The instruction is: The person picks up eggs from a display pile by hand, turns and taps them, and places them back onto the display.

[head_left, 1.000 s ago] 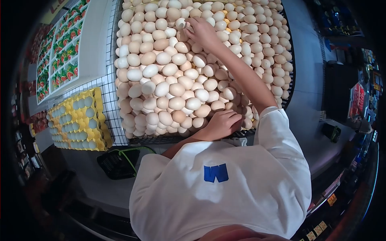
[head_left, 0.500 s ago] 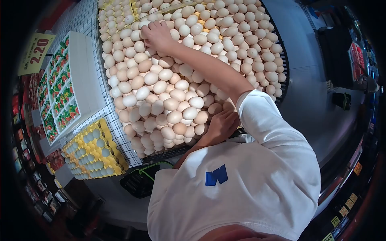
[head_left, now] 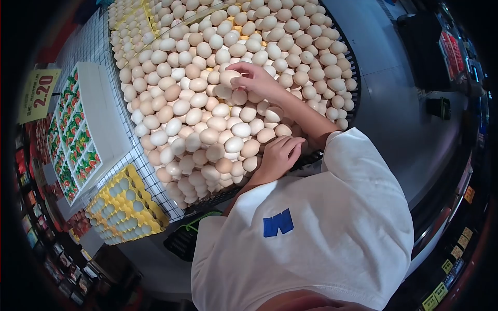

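Observation:
A large heap of beige and pale eggs (head_left: 181, 107) fills a black-edged bin. My right hand (head_left: 254, 82) reaches over the middle of it, thumb and fingers closed round one egg (head_left: 229, 79) just above the others. At the near edge, my left hand (head_left: 280, 157) rests beside the eggs with its fingers partly spread. Nothing shows in that hand, though its underside is hidden.
Left of the heap, a wire grid (head_left: 127, 155) borders a white box of green-and-red packets (head_left: 78, 135) and yellow egg trays (head_left: 140, 194). A yellow price sign (head_left: 39, 96) stands at far left. A dark basket (head_left: 181, 241) sits below the bin.
My right hand has come back from the far left of the heap toward the middle, and an egg now shows in its fingers. My left hand has turned and its fingers have loosened.

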Motion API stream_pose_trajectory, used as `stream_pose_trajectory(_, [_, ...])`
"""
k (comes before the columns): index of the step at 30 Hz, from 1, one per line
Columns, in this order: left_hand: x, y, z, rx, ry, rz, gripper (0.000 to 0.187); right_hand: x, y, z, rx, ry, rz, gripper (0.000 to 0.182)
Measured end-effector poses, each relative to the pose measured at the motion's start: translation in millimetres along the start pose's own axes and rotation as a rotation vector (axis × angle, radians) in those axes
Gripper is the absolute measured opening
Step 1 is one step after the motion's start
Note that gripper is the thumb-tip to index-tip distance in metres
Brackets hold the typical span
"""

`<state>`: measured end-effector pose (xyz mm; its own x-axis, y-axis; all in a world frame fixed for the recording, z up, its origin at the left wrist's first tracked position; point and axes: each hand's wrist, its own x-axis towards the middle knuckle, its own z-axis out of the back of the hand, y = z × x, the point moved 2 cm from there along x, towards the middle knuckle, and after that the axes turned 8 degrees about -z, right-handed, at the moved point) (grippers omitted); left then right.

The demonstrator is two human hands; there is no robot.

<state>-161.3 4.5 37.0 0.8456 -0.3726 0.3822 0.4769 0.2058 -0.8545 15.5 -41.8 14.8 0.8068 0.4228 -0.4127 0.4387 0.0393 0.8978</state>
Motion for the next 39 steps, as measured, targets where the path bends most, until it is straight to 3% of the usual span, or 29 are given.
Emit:
stream_pose_trajectory(10, [-1.0, 2.7, 1.3, 0.043, 0.005, 0.027, 0.012, -94.6, -13.8, 81.4, 0.031, -0.267, 0.114, 0.042])
stream_pose_trajectory(12, [-1.7, 2.7, 1.6, 0.054, 0.004, 0.042, 0.012, -98.3, -9.1, 106.8, -0.129, -0.454, 0.233, 0.044])
stream_pose_trajectory(13, [-2.6, 3.6, 1.6, 0.062, -0.004, 0.054, 0.012, -98.2, -8.0, 118.9, -0.133, -0.448, 0.238, 0.044])
stream_pose_trajectory(15, [-4.6, 5.6, 1.5, 0.078, -0.014, 0.075, 0.013, -98.9, -0.4, 144.6, -0.393, -0.702, 0.319, 0.041])
stream_pose_trajectory(19, [-5.5, 10.0, 1.6, 0.117, -0.031, 0.08, 0.013, -82.2, 18.6, 179.6, -0.564, -0.792, 0.38, 0.04])
stream_pose_trajectory(24, [-4.0, 7.8, 4.7, 0.107, -0.049, 0.141, 0.015, -53.9, 20.1, 195.2, -0.669, -0.748, 0.382, 0.042])
stream_pose_trajectory(30, [-6.5, 10.2, 7.1, 0.141, -0.04, 0.199, 0.017, -33.8, 10.2, 193.8, -0.807, -0.623, 0.243, 0.041])
stream_pose_trajectory(39, [-5.3, 11.3, 6.6, 0.144, -0.071, 0.187, 0.014, -16.5, 11.5, 192.0, -0.914, -0.502, 0.319, 0.038])
